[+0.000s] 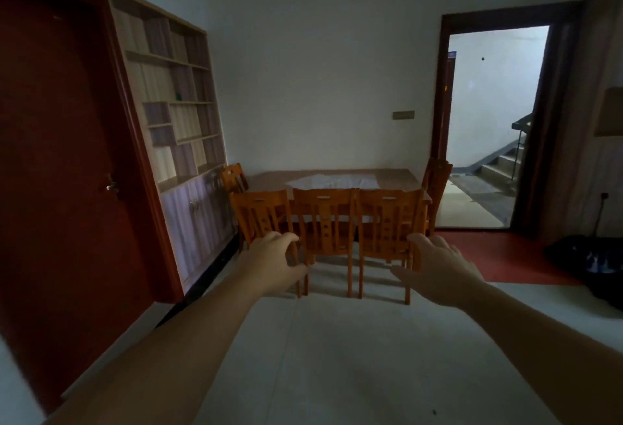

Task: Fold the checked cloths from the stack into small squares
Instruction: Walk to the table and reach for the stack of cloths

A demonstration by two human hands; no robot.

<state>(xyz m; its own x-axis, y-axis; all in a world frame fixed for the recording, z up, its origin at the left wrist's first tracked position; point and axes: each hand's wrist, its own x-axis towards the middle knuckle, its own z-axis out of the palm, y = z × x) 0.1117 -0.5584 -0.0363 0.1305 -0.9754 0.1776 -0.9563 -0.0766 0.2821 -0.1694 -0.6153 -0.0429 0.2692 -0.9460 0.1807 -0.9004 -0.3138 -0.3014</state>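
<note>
I hold the left hand (274, 261) and right hand (438, 273) forward, both released and empty. Pale cloth (332, 181) lies mid-tabletop (397, 177); checks are indiscernible. Risk: three chairs (325, 222) block the near edge, obstructing reach.

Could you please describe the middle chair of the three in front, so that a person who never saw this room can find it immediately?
Look at the wooden table against the far white wall, between the shelf unit and the open doorway. Three orange wooden chairs stand in a row along its near side, backs toward the camera. The middle chair is the only one with a chair on each side of it.
</note>
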